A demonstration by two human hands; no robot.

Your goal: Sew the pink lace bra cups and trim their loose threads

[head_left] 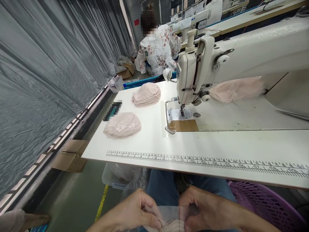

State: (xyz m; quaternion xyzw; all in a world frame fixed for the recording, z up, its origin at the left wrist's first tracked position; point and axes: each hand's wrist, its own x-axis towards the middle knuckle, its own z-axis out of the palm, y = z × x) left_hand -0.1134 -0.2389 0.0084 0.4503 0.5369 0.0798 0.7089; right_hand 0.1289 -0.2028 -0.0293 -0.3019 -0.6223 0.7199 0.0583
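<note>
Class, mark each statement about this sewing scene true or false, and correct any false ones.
1. The left hand and right hand both hold fabric. True.
2. Ruler marks run along the near edge of the table. True.
3. Both pink piles lie right of the machine. False: they lie left of it.
4. The basket is green. False: it is purple.
</note>
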